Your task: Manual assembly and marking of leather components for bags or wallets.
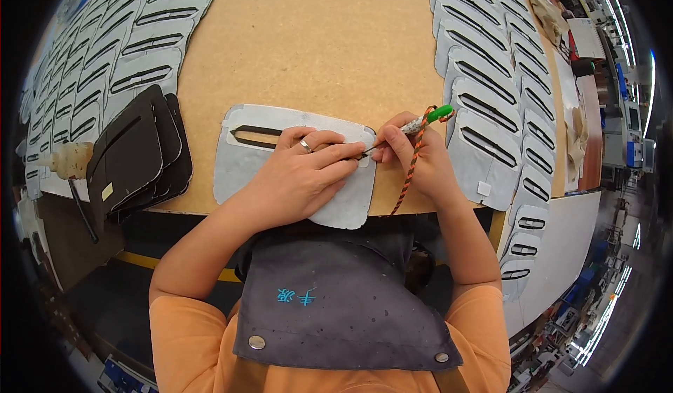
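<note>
Our bench was a tan board (308, 43) flanked by rows of grey slotted panels (491, 99). On it the grey panel (242, 172) lay crosswise under our flat left hand (298, 176); just right of it, our right hand (413, 156) pinched the green-capped tool (413, 125), tip pointing left.

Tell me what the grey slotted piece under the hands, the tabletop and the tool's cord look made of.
Grey slotted piece: probably leather or synthetic sheet, matte, flat, with cleanly cut edges. Tabletop: likely fibreboard or particle board, tan, speckled, unvarnished. Cord: braided textile, orange and dark strands twisted together, hanging from the tool in the right hand.
</note>
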`<state>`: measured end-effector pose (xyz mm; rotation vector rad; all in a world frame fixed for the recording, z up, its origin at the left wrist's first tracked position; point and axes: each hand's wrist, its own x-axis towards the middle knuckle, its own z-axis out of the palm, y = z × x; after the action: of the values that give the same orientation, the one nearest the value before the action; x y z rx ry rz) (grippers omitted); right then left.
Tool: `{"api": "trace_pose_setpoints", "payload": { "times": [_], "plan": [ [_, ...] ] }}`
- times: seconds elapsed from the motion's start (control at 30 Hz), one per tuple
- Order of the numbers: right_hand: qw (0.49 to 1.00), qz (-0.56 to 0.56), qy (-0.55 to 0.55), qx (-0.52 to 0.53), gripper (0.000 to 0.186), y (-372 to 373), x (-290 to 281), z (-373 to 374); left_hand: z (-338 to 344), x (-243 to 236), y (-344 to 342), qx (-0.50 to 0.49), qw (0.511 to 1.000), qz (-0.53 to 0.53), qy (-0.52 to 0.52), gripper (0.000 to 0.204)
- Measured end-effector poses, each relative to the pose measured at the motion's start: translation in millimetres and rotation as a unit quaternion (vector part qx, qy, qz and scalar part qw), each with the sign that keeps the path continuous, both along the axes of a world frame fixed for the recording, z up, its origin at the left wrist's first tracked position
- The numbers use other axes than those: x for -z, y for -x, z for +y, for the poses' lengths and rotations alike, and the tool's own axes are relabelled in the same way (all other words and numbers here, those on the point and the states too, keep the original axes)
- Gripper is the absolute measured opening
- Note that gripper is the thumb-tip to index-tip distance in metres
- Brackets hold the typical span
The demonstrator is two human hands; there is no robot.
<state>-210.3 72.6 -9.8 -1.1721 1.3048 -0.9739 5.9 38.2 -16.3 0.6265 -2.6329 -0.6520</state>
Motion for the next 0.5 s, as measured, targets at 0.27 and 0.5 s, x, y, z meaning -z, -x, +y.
{"api": "trace_pose_setpoints", "payload": {
  "times": [0.27, 0.5],
  "plan": [
    [0.998, -0.017, -0.045, -0.044, 0.020, 1, -6, -11, -1, 1, 1, -0.016, 0.999, 0.020, -0.021, 0.027],
    [0.956, 0.170, 0.187, -0.148, 0.006, 8, -11, 8, 1, 0, 1, -0.038, 0.999, 0.013, -0.030, 0.026]
  ]
}}
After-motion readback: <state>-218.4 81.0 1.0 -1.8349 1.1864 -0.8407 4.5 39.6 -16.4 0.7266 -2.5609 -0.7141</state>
